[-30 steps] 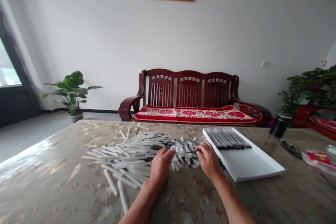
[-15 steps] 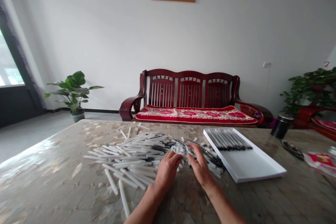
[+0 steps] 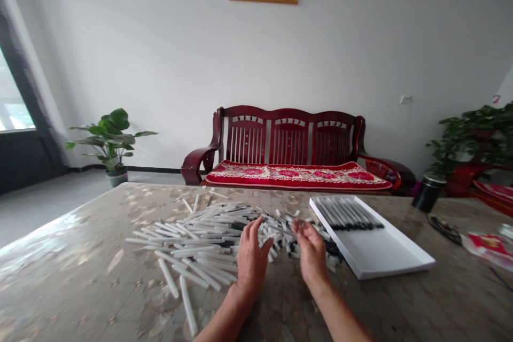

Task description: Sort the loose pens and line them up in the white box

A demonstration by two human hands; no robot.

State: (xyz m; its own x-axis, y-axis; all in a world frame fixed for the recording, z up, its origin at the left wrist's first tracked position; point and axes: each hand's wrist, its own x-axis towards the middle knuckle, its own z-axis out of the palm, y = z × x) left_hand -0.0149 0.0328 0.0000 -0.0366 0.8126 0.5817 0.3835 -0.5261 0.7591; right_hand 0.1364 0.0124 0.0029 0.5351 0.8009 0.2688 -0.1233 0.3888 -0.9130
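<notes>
A heap of white pen barrels [image 3: 200, 238] spreads over the table, to the left of my hands. My left hand [image 3: 252, 256] is at the heap's right edge, its fingers stretched up and the thumb apart, with nothing visible in it. Small clear and white caps [image 3: 269, 235] and black pen parts lie between and beyond both hands. My right hand [image 3: 311, 251] is closed, fingertips pinched together over these small parts; what it holds, if anything, is too small to make out. To its right stands a shallow white box [image 3: 395, 256] with a row of black-tipped pens [image 3: 348, 212] at its far end.
The table [image 3: 100, 278] has a patterned brown cover. At the right are a black cylinder [image 3: 429, 193], a dark cable [image 3: 444, 230] and a red-and-clear packet [image 3: 491, 246]. Beyond the table stands a dark red wooden bench [image 3: 288, 139], with a potted plant [image 3: 114, 141] at the left.
My hands have moved slightly apart. The left hand's fingers have straightened and lifted, while the right hand has turned and its fingers have curled into a pinch.
</notes>
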